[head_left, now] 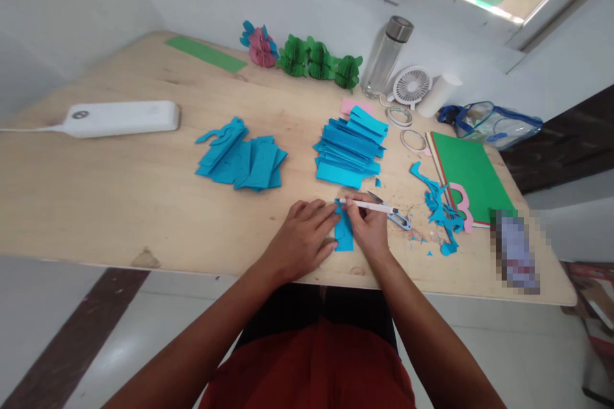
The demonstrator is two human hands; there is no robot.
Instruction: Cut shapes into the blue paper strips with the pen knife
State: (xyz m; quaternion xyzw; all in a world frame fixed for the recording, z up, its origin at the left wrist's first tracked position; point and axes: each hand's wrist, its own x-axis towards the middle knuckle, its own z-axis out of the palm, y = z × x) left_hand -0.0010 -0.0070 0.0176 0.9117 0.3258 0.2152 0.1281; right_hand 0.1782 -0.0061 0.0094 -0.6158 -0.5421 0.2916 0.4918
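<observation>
Pouch of clear plastic with blue edging (520,130) sits at the back right of your table; contents too blurry to name. Tall clear bottle with silver cap (384,64) stands upright near the wall; can't tell what's in it. Your left hand (303,236) is spread low and flat, fingers extended and close together, fingertips on the left side of a small bright-blue paper strip (344,239) on the tabletop in front of you. Your right hand (370,227) is closed in a writing grip on a slim white pen (377,206), its tip at the strip's far end; can't tell if it touches. Metal-bladed tool with pale-blue handle (401,222) lies just beside that hand. Stacked blue paper pieces (350,150) lie beyond both hands, crumpled blue paper offcuts (439,208) to your right.
</observation>
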